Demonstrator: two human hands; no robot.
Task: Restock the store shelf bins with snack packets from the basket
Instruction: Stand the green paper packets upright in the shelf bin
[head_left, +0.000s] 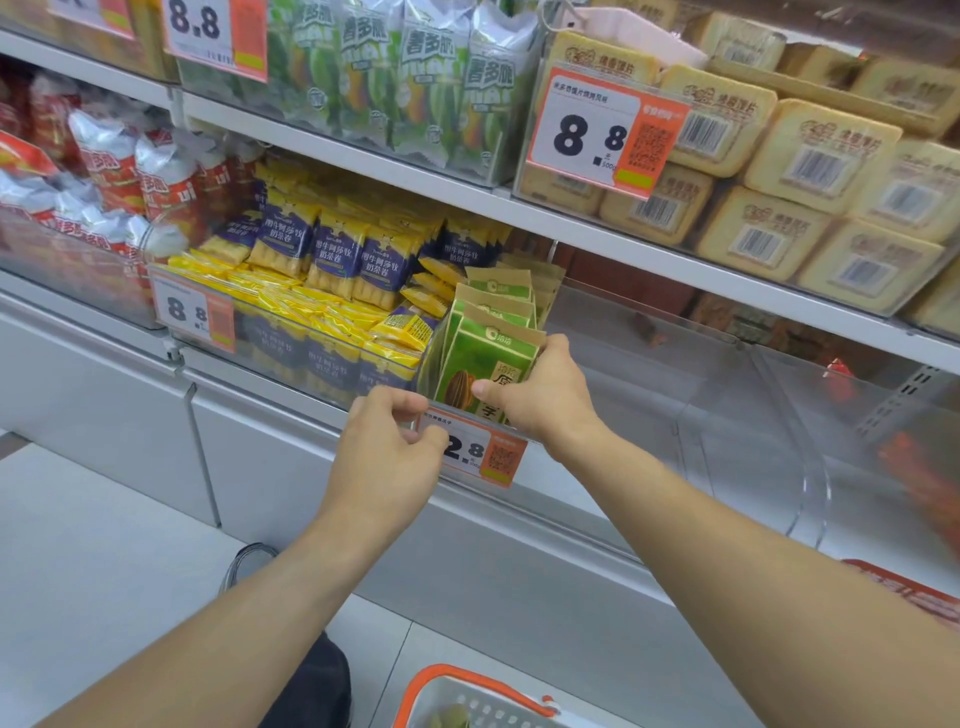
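1. Risk, packet row: we judge the upright green sunflower-seed packets (480, 358) may topple toward the vacant right part of the clear bin (649, 364), since nothing props them on that side except our right hand (535, 389).
2. Risk, neighbouring stock: the yellow packets (400, 327) lie heaped just beside the green row; a sideways shove could mix the two lines.
3. Risk, price tag (475, 449): our left hand (389, 447) sits at the bin's front lip, touching the tag holder; a tug there could unclip it.
4. Right hand, pose: arm reaching forward and up, thumb pressed on the face of the front green packet, fingers wrapped behind the bundle, holding it upright in the bin.
5. Left hand, pose: arm extended alongside, fingers curled over the bin's front edge, gripping it narrow; we see no packet in it.
6. Task stock, location: green packets stand in the lower-shelf bin; the basket (467, 696) rests on the floor below, its contents mostly out of view.
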